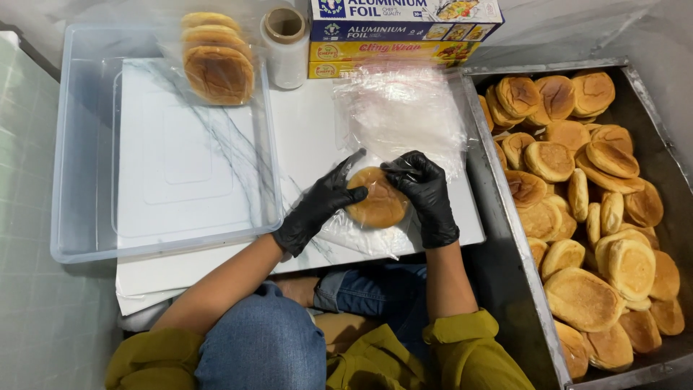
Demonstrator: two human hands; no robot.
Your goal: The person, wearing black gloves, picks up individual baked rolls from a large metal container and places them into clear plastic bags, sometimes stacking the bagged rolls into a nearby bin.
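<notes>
Both hands wear black gloves and work on one round golden bun (378, 207) lying on a sheet of clear film (361, 237) at the near edge of the white surface (303, 137). The left hand (317, 206) lies against the bun's left side, fingers curled around its edge with a fold of the film pinched up above it. The right hand (424, 189) presses on the bun's upper right rim, its fingers closed on the film there; how firmly that grip holds the bun itself is hard to judge through the shiny plastic.

Just behind the hands lies a crumpled heap of more clear film (401, 108). Behind that, two long boxes are stacked: a blue and white foil box (404, 18) on top of a yellow wrap box (390, 56). One roll of clear wrap (284, 45) stands upright beside them.

To the left sits one clear plastic tub (79, 238), and at its far end is a stack of wrapped buns (215, 61); three can be counted, perhaps more behind.

To the right, one metal tray (498, 238) holds a loose heap of unwrapped buns (585, 209), some thirty or more, too piled up to count exactly.
</notes>
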